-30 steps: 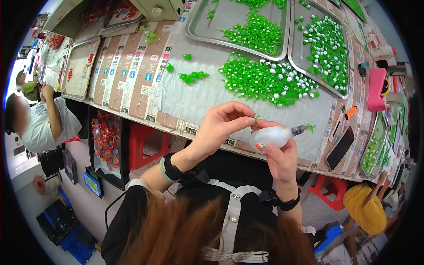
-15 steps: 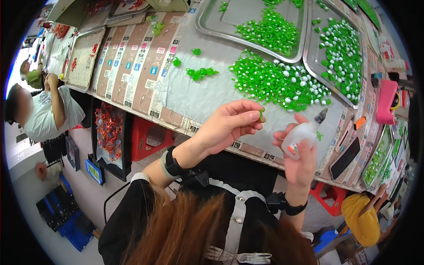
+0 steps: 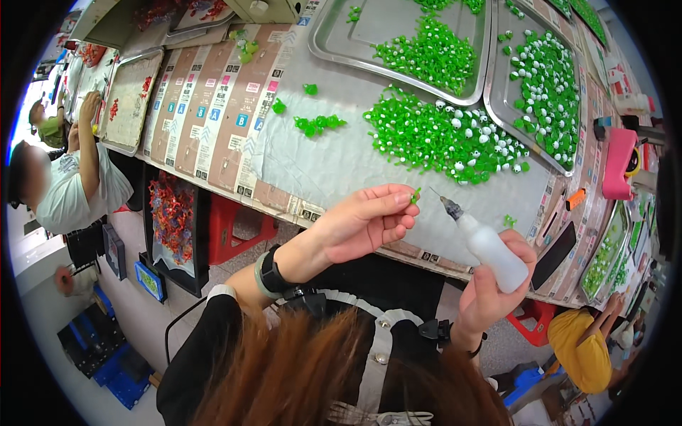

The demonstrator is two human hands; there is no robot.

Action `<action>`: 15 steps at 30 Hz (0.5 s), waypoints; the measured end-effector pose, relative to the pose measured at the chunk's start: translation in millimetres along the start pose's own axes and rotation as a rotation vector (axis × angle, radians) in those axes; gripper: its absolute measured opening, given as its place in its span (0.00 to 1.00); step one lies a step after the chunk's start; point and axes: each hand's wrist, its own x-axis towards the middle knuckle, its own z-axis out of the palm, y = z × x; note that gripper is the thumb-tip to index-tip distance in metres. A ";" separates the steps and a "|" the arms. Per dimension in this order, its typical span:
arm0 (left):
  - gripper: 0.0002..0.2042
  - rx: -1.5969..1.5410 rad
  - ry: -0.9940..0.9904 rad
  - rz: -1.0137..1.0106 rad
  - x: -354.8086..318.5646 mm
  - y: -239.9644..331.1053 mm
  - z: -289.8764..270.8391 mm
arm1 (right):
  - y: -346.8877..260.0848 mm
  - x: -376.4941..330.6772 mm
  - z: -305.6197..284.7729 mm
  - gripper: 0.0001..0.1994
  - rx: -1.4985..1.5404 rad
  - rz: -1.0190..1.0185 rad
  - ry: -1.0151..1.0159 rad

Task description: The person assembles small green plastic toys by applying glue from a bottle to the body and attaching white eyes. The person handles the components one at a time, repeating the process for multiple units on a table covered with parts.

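Your right hand (image 3: 489,298) gripped the bottle (image 3: 489,245), long axis slanting forward-left, needle (image 3: 435,191) near your left hand (image 3: 366,220) (pinching a green piece (image 3: 415,194)).

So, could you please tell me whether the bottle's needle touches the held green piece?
Apart: the head view shows a narrow strip of pale sheet between the needle and the green piece in the left hand.

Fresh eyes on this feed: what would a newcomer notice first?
Probably the heap of small, glossy green-and-white pieces, spread at upper centre on the pale grey sheet. Next, the translucent white squeeze bottle in the right hand, its dark needle-tipped nozzle near, yet apart from, the tiny green piece pinched in the left hand. Then the solid-pink, block-like object at far right.
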 end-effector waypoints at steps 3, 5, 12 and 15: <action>0.06 0.031 -0.014 0.005 -0.7 -0.1 -1.3 | -3.8 -3.1 -2.8 0.24 -0.097 -0.110 -0.027; 0.06 0.050 -0.003 -0.001 -2.2 -1.3 -1.0 | -5.2 -3.9 -8.1 0.26 -0.181 -0.191 -0.096; 0.06 0.057 0.010 -0.012 -6.7 -2.7 0.1 | -6.0 -8.9 -5.8 0.25 -0.204 -0.202 -0.115; 0.06 0.052 0.008 -0.012 -6.6 -3.6 -1.1 | -4.4 -9.3 -5.2 0.25 -0.203 -0.203 -0.115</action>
